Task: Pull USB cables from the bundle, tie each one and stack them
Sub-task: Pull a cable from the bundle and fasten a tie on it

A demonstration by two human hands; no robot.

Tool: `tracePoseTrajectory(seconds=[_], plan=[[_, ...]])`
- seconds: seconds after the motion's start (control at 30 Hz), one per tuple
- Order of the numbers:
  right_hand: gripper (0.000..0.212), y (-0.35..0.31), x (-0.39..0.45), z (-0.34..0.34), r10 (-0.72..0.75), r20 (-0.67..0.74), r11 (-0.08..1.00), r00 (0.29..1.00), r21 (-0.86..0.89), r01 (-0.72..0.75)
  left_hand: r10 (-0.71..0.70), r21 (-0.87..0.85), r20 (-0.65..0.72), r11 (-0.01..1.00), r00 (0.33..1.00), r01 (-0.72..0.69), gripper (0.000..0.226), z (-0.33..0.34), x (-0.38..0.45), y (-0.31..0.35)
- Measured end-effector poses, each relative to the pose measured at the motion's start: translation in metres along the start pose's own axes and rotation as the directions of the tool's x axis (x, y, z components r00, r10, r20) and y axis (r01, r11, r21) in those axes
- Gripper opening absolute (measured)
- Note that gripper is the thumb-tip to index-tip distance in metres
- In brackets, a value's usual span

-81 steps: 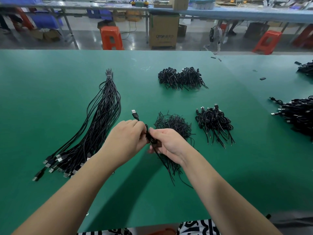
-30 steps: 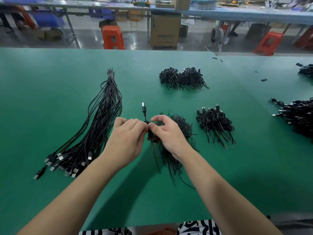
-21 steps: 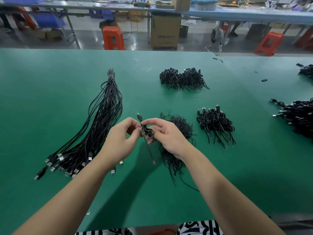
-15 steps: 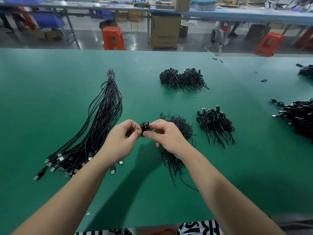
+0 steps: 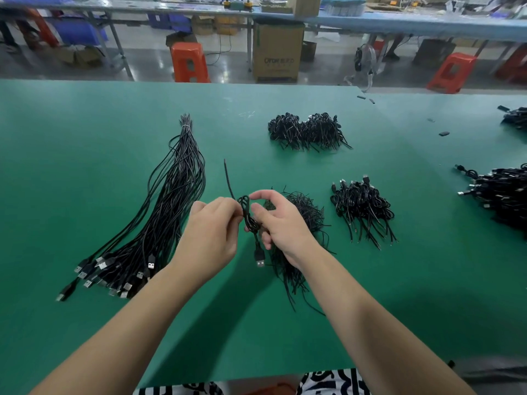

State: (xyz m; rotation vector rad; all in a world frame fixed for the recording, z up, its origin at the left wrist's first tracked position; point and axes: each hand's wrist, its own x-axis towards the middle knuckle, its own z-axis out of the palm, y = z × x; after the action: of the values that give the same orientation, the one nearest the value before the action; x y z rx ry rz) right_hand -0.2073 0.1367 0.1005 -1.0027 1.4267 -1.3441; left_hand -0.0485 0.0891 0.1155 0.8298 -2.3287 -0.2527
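Hands meet over the middle of the green table (image 5: 85,138), both working one black USB cable (image 5: 248,216) held up off the surface. The left hand (image 5: 211,232) has its fingers curled in, pinching the folded-up coil of the cable from the left side, and the right hand (image 5: 281,223) grips it from the right with the lower fingers while thumb and index arch loosely above the loop, not fully closed. The thin free end of the cable sticks up and away toward the far left, and the USB plug (image 5: 259,259) dangles straight down under the hands, just above the table. To the left lies the big bundle (image 5: 159,218) of long loose cables, tied at its far tip and fanning out nearer us, with all the plugs bunched at the near-left end. Right behind the right hand sits a scruffy pile of tied cables (image 5: 302,212), partly hidden by the wrist. A second pile (image 5: 360,205) is just right of that, a third one (image 5: 306,131) is farther back, and there's more black cable heaped at the right edge (image 5: 502,195). Across the aisle you can see an orange stool (image 5: 189,62) and a cardboard box (image 5: 278,52) on the floor.
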Motion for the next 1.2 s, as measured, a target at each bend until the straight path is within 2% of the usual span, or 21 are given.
tracePoseTrajectory(seconds=[0.07,0.13,0.23,0.3,0.33,0.37,0.43,0.47,0.53,0.57,0.63,0.73,0.8,0.93,1.07,1.2], plan=[[0.019,0.000,-0.001,0.000,-0.068,0.037,0.998,0.997,0.003,0.068,-0.206,-0.201,0.025,0.958,0.978,0.207,0.012,-0.002,0.003,0.001],[0.034,0.000,-0.001,-0.001,-0.108,0.094,0.994,0.990,-0.011,0.110,-0.379,-0.332,0.082,0.862,0.922,0.384,0.015,-0.002,0.008,-0.001],[0.060,0.002,-0.002,-0.004,-0.166,0.119,0.984,0.979,-0.050,0.173,-0.484,-0.477,0.193,0.714,0.853,0.513,0.015,0.000,0.012,-0.003],[0.062,0.003,-0.003,-0.004,-0.197,0.107,0.977,0.975,-0.066,0.205,-0.522,-0.543,0.240,0.627,0.819,0.558,0.015,0.001,0.013,-0.004],[0.055,0.003,-0.003,-0.003,-0.206,0.097,0.974,0.974,-0.074,0.213,-0.528,-0.556,0.250,0.608,0.811,0.567,0.016,0.001,0.013,-0.004],[0.045,0.003,-0.003,-0.002,-0.204,0.080,0.974,0.976,-0.086,0.211,-0.522,-0.550,0.245,0.619,0.817,0.560,0.017,0.002,0.012,-0.003],[0.021,0.003,-0.001,-0.001,-0.177,0.013,0.978,0.984,-0.107,0.177,-0.459,-0.455,0.160,0.751,0.874,0.478,0.017,0.002,0.010,-0.001],[0.009,0.004,0.000,-0.002,-0.177,-0.033,0.973,0.984,-0.159,0.170,-0.389,-0.368,0.085,0.843,0.917,0.392,0.016,0.001,0.008,0.001],[0.007,0.006,0.000,0.000,-0.190,-0.092,0.955,0.977,-0.250,0.162,-0.169,-0.160,-0.039,0.974,0.985,0.160,0.012,0.002,0.005,0.005],[0.010,0.006,-0.001,0.001,-0.184,-0.089,0.956,0.979,-0.249,0.157,-0.045,-0.040,-0.061,0.998,0.997,0.043,0.010,0.004,0.003,0.006],[0.022,0.003,-0.001,0.003,-0.111,-0.049,0.975,0.993,-0.198,0.099,0.151,0.176,-0.060,0.975,0.987,-0.139,0.009,0.008,0.002,0.003],[0.039,0.002,-0.001,0.002,0.023,0.020,0.996,1.000,-0.086,-0.021,0.290,0.284,-0.042,0.921,0.956,-0.267,0.016,0.011,0.003,-0.002],[0.047,0.002,-0.002,0.000,0.060,0.086,0.998,0.994,-0.010,-0.060,0.303,0.279,-0.045,0.919,0.952,-0.280,0.018,0.013,0.004,-0.003],[0.034,-0.001,-0.008,-0.007,0.006,0.235,0.993,0.972,0.115,-0.034,0.189,0.108,-0.084,0.978,0.978,-0.180,0.010,0.011,0.006,-0.002],[0.024,-0.003,-0.008,-0.009,-0.051,0.238,0.993,0.970,0.117,0.023,0.038,-0.087,-0.088,0.995,0.995,-0.045,0.008,0.006,0.006,0.004],[0.022,-0.003,-0.007,-0.013,-0.046,0.218,0.990,0.975,0.139,0.016,-0.011,-0.197,-0.102,0.980,0.995,-0.009,0.009,0.005,0.007,0.001]])
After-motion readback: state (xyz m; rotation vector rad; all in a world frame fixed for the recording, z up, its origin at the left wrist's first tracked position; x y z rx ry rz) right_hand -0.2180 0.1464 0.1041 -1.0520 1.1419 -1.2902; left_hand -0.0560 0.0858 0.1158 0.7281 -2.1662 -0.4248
